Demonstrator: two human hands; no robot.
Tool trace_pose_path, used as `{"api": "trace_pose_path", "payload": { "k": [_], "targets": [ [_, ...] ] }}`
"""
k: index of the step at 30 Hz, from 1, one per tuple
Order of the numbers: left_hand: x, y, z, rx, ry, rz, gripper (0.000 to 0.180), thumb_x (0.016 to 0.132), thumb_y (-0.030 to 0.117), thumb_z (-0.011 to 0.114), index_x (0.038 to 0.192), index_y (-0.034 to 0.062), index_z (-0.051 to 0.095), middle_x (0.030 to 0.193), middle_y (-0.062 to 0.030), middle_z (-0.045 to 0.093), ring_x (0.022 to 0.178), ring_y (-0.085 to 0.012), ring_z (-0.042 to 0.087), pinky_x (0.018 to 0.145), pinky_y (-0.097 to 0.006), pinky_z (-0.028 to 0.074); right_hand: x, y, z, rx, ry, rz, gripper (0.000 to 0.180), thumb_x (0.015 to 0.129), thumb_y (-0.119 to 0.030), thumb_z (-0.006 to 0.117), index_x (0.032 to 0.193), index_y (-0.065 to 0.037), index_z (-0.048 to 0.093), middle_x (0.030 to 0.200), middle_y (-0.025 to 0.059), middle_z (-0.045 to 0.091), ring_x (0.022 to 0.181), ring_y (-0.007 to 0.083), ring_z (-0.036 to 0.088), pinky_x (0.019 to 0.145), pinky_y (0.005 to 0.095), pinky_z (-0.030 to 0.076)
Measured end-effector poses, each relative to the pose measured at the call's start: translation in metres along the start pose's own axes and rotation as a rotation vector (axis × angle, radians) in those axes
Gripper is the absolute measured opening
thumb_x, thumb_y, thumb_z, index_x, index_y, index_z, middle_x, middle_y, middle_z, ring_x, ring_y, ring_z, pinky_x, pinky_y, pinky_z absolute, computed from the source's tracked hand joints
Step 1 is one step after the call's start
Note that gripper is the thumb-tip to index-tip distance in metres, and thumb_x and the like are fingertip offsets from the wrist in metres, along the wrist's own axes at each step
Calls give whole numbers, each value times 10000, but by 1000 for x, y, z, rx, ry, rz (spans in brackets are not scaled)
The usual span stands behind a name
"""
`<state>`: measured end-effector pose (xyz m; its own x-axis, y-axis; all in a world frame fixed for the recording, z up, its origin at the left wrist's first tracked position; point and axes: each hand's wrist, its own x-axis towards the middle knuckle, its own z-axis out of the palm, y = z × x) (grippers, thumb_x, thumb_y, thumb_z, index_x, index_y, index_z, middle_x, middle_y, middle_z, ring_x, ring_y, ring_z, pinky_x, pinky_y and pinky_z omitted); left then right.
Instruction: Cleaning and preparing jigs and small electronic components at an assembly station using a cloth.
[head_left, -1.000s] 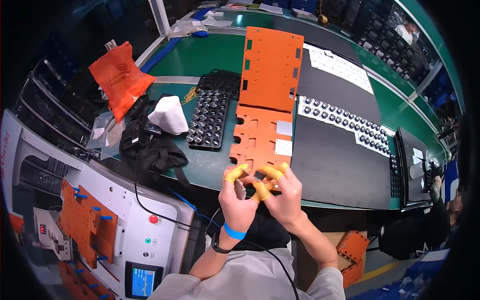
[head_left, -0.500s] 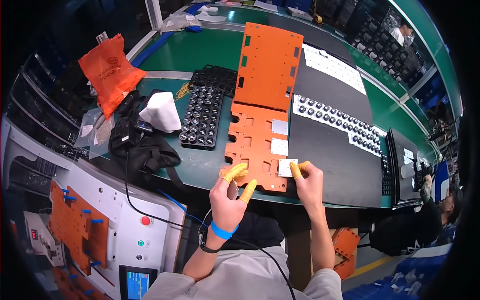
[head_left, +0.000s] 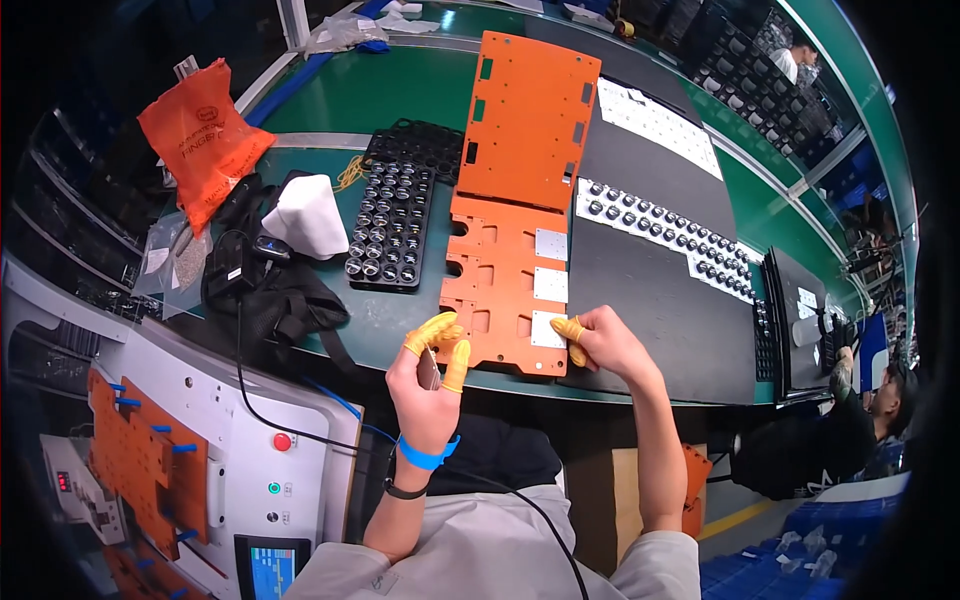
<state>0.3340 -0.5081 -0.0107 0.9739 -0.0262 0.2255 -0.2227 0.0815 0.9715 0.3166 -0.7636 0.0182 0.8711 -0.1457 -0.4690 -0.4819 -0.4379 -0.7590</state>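
An orange fixture board [head_left: 500, 300] lies flat in front of me, with a hinged orange lid [head_left: 530, 120] raised beyond it. Three white square plates sit in a column along its right side; the nearest plate [head_left: 546, 329] has a yellow-covered fingertip of my right hand [head_left: 610, 345] on its right edge. That hand's thumb and finger are slightly apart. My left hand [head_left: 425, 385], also in yellow finger cots, is at the board's near left corner. It curls around a thin, plate-like piece [head_left: 429, 370] seen edge-on, mostly hidden by the fingers.
Left of the board stands a black tray [head_left: 390, 225] of round lens-like parts. Right of it, a black mat [head_left: 640, 280] carries white strips [head_left: 660, 228] with black round parts. A white-and-grey machine [head_left: 270, 400] is at lower left. Another person [head_left: 820, 430] works at far right.
The nearest white plate has gone from my right hand's pinch down onto the board's lower right. My right fingers have loosened at its edge. My left hand has shifted slightly left and down.
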Motion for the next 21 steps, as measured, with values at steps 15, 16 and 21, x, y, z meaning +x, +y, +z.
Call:
{"api": "trace_pose_path", "payload": {
  "k": [15,16,21],
  "targets": [
    [2,-18,-10,432,-50,93,308,910,66,723,1206,-8,681,1080,-162,698,984,-284,697,846,-339,530,-6,-9,2,-38,179,53,306,993,-198,639,841,64,683,594,32,593,454,100,538,455,265,417],
    [2,-17,-12,346,11,27,303,924,78,719,1212,-6,680,1069,-133,697,968,-226,682,835,-305,517,-16,-18,5,-130,304,-15,242,954,-149,658,887,80,699,604,79,621,482,152,578,490,298,449],
    [0,-27,-38,-155,133,-139,337,1010,129,617,1307,-30,608,1008,-25,637,849,-97,561,768,-231,467,-16,-36,38,-330,723,-366,206,893,-237,734,894,-32,723,698,161,688,657,331,687,610,405,526]
  ]
}}
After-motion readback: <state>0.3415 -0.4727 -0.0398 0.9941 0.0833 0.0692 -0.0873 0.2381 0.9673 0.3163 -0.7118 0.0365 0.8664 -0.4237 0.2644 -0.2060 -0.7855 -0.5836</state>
